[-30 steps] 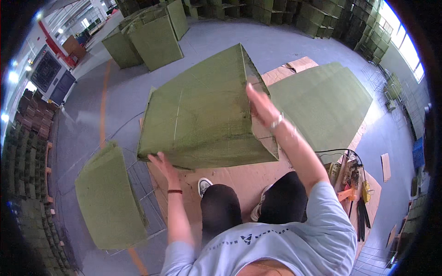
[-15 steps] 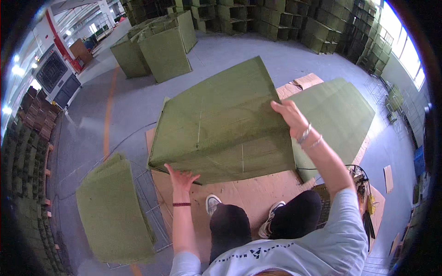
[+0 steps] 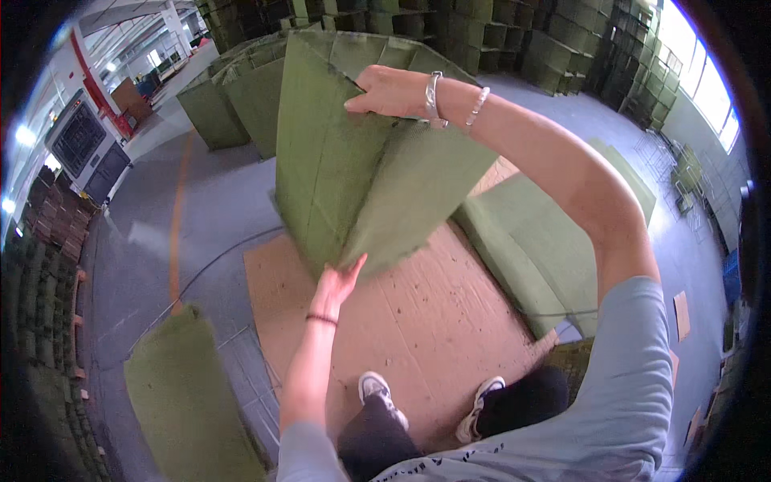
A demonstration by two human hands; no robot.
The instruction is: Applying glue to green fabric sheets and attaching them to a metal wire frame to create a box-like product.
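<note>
An olive-green partitioned box (image 3: 325, 153) is held tilted in front of me, above the floor. Dividers show along its top side, and one corner points down. My right hand (image 3: 389, 92) grips its upper edge with the arm stretched across the far side of the view. Low down, my left hand (image 3: 339, 281) is closed around the bottom corner, thumb upward along the panel; some of its fingers are hidden by the box. Beneath lies a brown cardboard sheet (image 3: 401, 329) with dark specks, my shoes on its near part.
Flat green boards (image 3: 538, 241) lie stacked at the right, a dark cable across them. More green boards (image 3: 181, 394) rest on a wire rack at the near left. Green boxes (image 3: 225, 112) stand behind, with tall stacks (image 3: 498, 44) along the back.
The box has been lifted and turned upright, showing its divided top. My right hand has moved up and left with it; my left hand has shifted slightly right and up beneath it.
</note>
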